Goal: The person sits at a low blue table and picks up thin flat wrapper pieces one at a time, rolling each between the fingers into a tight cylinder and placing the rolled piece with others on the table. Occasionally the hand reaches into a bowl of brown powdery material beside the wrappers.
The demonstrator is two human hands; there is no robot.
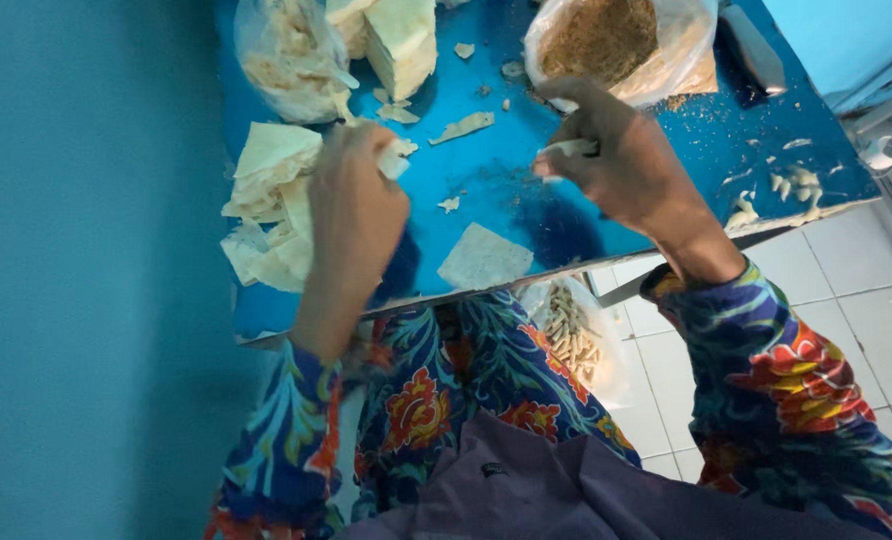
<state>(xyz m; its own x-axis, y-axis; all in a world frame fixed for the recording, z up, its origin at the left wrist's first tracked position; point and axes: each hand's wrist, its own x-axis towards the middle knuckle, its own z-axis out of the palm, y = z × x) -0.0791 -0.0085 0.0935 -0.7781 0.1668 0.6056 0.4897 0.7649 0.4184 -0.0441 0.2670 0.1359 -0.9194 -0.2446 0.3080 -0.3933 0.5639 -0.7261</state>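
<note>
Wrappers, thin pale sheets [271,200], lie heaped at the left edge of the blue table [486,190], and the left hand [351,205] rests on that heap with its fingers curled around a torn piece near its top. The right hand [616,155] is closed on a small white rolled piece [571,148] above the middle of the table, just in front of an open bag of brown crumbly filling [606,40] at the far edge. A bag of finished small rolls [571,335] hangs below the near edge by the person's lap, already partly filled, so a fair share looks done. Much looks left: the heap, one single sheet [484,258] lying flat near the near edge, and a stack of thicker sheets [401,40] at the far edge. The table's middle is mostly bare but for scraps, giving both hands room. The near edge lies close under the wrists, and a few rolls [796,185] sit near the right corner.
</note>
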